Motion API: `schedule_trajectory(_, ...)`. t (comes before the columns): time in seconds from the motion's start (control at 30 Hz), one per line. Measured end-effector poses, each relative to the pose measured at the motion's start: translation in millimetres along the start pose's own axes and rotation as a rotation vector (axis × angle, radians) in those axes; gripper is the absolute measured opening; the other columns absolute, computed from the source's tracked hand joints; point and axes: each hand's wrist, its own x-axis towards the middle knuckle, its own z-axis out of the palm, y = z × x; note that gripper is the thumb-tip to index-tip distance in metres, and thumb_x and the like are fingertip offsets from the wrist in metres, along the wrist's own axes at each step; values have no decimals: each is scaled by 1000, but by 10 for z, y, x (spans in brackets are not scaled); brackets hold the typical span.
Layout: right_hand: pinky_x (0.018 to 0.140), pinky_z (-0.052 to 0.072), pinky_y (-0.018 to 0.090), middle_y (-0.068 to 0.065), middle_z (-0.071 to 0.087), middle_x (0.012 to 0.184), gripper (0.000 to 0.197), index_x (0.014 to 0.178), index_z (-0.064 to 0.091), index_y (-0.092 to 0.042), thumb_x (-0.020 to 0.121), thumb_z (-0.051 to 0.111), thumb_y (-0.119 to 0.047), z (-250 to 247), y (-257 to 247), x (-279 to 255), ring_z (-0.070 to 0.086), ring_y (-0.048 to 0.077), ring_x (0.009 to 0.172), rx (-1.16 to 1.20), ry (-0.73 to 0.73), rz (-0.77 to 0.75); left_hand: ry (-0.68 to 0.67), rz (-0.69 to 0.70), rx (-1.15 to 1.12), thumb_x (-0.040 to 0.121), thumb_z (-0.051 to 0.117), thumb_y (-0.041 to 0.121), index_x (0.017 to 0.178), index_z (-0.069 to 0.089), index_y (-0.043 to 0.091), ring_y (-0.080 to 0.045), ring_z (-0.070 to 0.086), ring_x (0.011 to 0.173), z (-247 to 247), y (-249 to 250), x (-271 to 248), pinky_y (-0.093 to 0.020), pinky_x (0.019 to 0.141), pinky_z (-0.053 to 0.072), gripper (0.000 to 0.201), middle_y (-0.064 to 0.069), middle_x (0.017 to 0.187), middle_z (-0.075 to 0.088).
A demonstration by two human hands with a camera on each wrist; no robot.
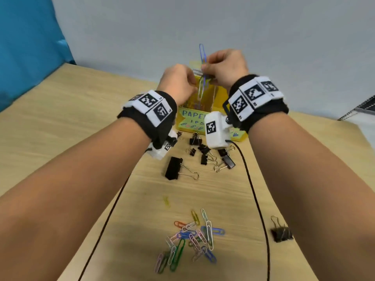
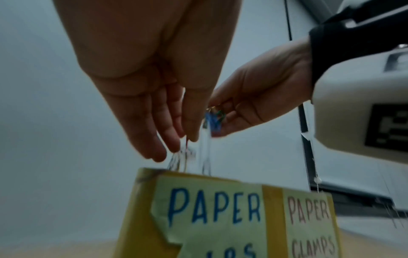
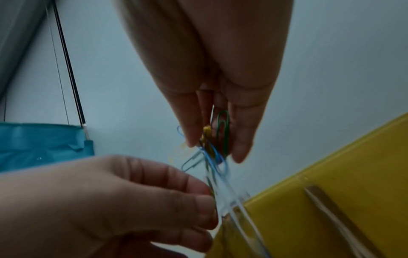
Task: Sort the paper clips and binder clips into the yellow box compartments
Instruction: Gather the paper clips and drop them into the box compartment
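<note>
Both hands meet above the yellow box (image 1: 219, 102), over its left compartment, which is labelled PAPER (image 2: 212, 206); the right label reads PAPER CLAMPS (image 2: 309, 218). My right hand (image 1: 205, 67) pinches a tangled bunch of coloured paper clips (image 3: 222, 132), with a blue one (image 1: 202, 53) sticking up. My left hand (image 1: 194, 86) pinches pale clips (image 3: 223, 193) that hang from the bunch toward the box. Loose paper clips (image 1: 190, 240) lie in a pile on the near table. Black binder clips (image 1: 205, 154) lie just in front of the box.
A large binder clip (image 1: 174, 168) lies left of the small ones, and another (image 1: 281, 232) sits by my right forearm. A single yellow paper clip (image 1: 166, 200) lies mid-table. Black cables run along both arms. A spiral notebook (image 1: 363, 106) is at the right edge.
</note>
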Motion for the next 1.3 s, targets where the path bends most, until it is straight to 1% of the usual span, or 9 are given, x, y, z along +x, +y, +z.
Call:
schedule_trajectory(0.07, 94, 53, 37, 4, 67, 84, 10, 85, 72, -15, 76, 72, -11, 36, 101, -64, 64, 18, 84, -59, -22, 21, -34, 18, 52, 79, 67, 16, 103, 70, 14, -26, 65, 102, 20, -44, -64, -34, 93, 51, 24, -11, 107, 71)
schedule_trajectory(0.13, 99, 49, 30, 5, 71, 101, 27, 106, 71, -12, 79, 69, -13, -20, 146, -215, 63, 15, 96, -142, 1, -4, -30, 54, 94, 82, 66, 19, 108, 67, 15, -24, 63, 101, -27, -72, -208, -34, 92, 50, 27, -6, 108, 69)
schedule_trajectory(0.3, 84, 46, 23, -1, 65, 92, 20, 100, 72, -16, 87, 57, -12, -189, 170, -1019, 56, 10, 88, -379, -174, -108, -188, 133, 72, 84, 62, 14, 84, 64, 22, -13, 55, 73, -144, -64, -1012, -25, 67, 46, 7, 6, 79, 60)
schedule_trajectory(0.43, 80, 42, 23, 4, 68, 101, 29, 105, 72, -17, 89, 48, -12, -19, 467, -1664, 61, 20, 97, -685, -578, -87, -642, 197, 256, 83, 52, 4, 82, 64, 12, -17, 60, 83, 41, -201, -1723, -26, 74, 47, 15, -3, 91, 67)
schedule_trajectory(0.57, 91, 48, 32, 8, 63, 115, 31, 113, 66, -14, 90, 45, -13, 162, 858, -2190, 60, 24, 106, -784, -734, -59, -627, 178, 392, 92, 43, -3, 119, 60, 8, -20, 54, 109, 105, -386, -2109, -25, 97, 42, 34, -7, 121, 55)
schedule_trajectory(0.7, 98, 47, 33, 5, 59, 120, 30, 117, 63, -16, 92, 46, -12, 144, 1054, -2544, 57, 21, 110, -743, -735, -67, -637, 176, 511, 93, 41, -3, 122, 56, 4, -27, 52, 114, 116, -354, -2365, -31, 102, 44, 34, -16, 127, 50)
schedule_trajectory(0.9, 85, 37, 18, 4, 58, 123, 35, 123, 59, -19, 88, 57, -15, -225, 1110, -2781, 53, 13, 101, -611, -540, -45, -760, 58, 327, 80, 66, 10, 122, 52, 17, -14, 50, 96, 3, -420, -2552, -23, 77, 41, 45, -3, 121, 55)
schedule_trajectory(1.03, 97, 42, 27, 6, 46, 125, 77, 135, 44, -17, 70, 77, -38, -253, 1229, -2938, 50, 22, 115, -742, -603, 155, -843, -9, 463, 68, 79, 30, 136, 34, 18, -19, 48, 112, -63, -445, -2683, -31, 91, 45, 82, -2, 128, 43)
schedule_trajectory(1.3, 82, 39, 23, 14, 52, 124, 47, 123, 54, -5, 80, 69, -14, 202, 1114, -2946, 53, 26, 110, -740, -497, 26, -713, 37, 408, 76, 63, -3, 124, 50, 10, -22, 55, 104, 160, -316, -2675, -23, 74, 40, 51, -11, 120, 57)
